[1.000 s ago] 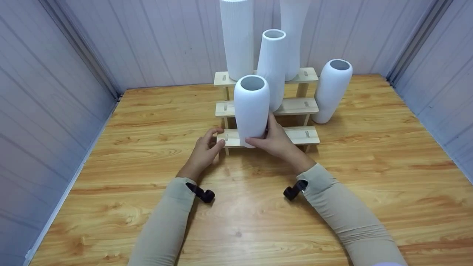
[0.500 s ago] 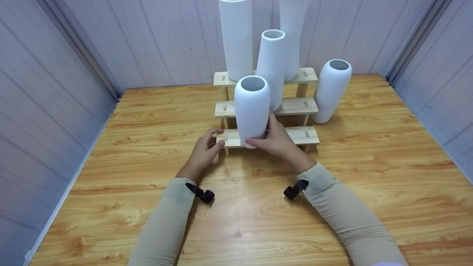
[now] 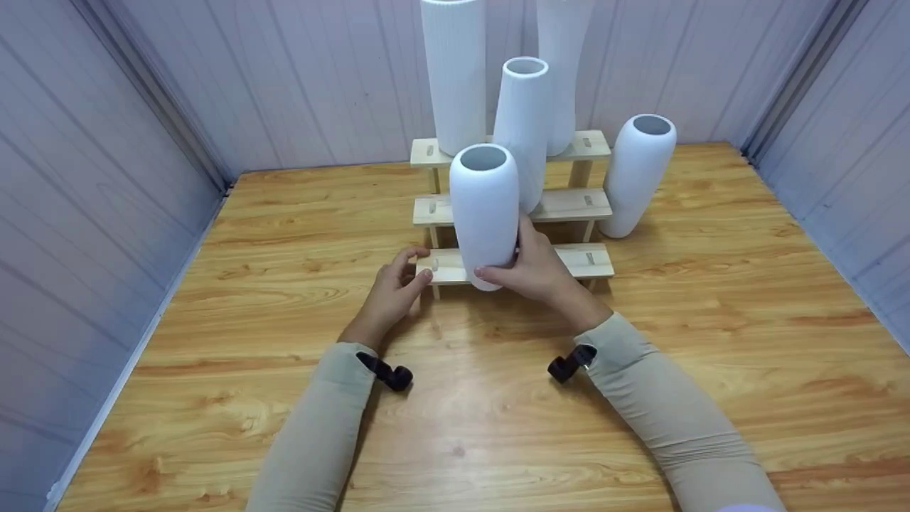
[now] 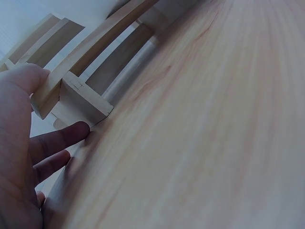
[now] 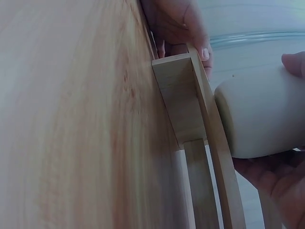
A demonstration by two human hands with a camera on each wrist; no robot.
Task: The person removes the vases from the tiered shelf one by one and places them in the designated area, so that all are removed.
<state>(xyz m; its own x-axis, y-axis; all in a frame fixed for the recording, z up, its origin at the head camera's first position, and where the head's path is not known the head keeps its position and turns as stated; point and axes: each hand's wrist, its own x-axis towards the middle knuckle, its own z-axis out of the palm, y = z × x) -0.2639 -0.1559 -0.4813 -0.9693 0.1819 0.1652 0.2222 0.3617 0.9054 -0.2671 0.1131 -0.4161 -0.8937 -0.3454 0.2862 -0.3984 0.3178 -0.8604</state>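
Head view, wooden stand (image 3: 576,204): three tiers, stretching beyond our hands; probably light, stiff.
White vase (image 3: 485,213): in our right hand, upper part leaning slightly away, base over or touching the lowest shelf (image 3: 591,260), contact unclear; likely smooth, rigid, breakable; best gripped low around its body.
Right hand (image 3: 537,267): curved around the vase's lower side.
Left hand (image 3: 387,288): narrowed, thumb and fingers about the shelf's end.
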